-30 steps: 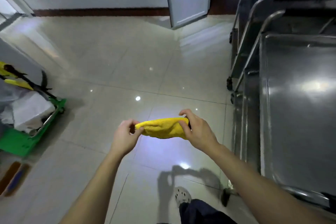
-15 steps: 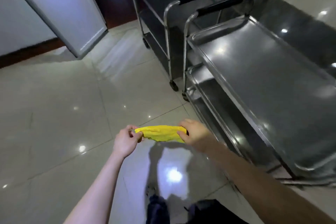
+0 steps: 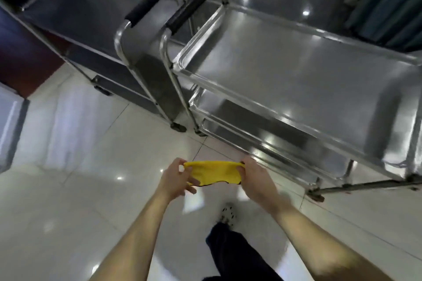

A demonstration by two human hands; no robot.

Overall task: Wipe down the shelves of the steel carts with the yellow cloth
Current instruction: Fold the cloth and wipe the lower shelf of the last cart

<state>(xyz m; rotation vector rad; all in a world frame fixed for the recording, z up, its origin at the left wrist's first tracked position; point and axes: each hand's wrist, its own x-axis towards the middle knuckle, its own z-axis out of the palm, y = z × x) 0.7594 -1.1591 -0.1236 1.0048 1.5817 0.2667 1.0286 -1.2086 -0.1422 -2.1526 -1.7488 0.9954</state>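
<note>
A yellow cloth (image 3: 213,172) hangs stretched between both hands over the tiled floor. My left hand (image 3: 175,178) pinches its left end and my right hand (image 3: 257,181) grips its right end. Just beyond and to the right stands a steel cart (image 3: 296,70) with a bare top shelf and lower shelves (image 3: 262,125) under it. A second steel cart (image 3: 91,13) stands behind it to the left, with darker shelves. Both carts have black-padded handles (image 3: 189,10) facing me.
Glossy white tiles cover the floor (image 3: 80,155). A dark red wall base (image 3: 25,59) and a white door panel (image 3: 9,125) are at the left. Dark green fabric (image 3: 388,2) hangs at the top right. My leg and shoe (image 3: 226,214) are below the hands.
The view has swung from the open floor toward the carts, which now fill the upper frame and are closer. Both hands still hold the cloth, now bunched a little closer together.
</note>
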